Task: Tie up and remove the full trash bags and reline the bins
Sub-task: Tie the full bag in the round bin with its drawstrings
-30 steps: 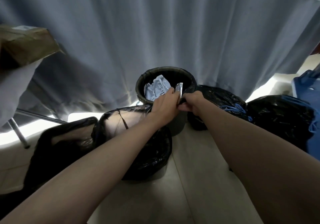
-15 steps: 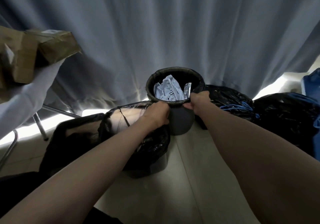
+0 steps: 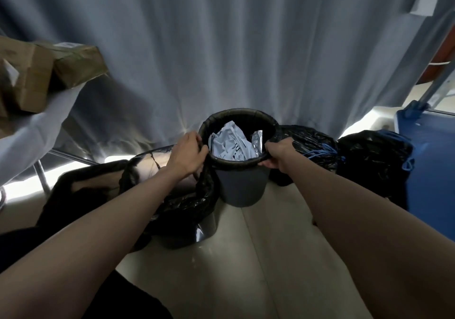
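Hands first: my left hand (image 3: 188,152) grips the folded-over liner (image 3: 237,162) at the left of the bin (image 3: 240,188) rim, and my right hand (image 3: 278,153) pinches it at the right, so the bin stands upright between them on the floor and the bag must come straight up. Both sit level on the rim; neither is nearer. Inside lie crumpled pale paper (image 3: 229,144) and a silvery wrapper (image 3: 257,140). A tied black bag (image 3: 310,146) with blue cord sits just right; an open lined bin (image 3: 172,190) just left.
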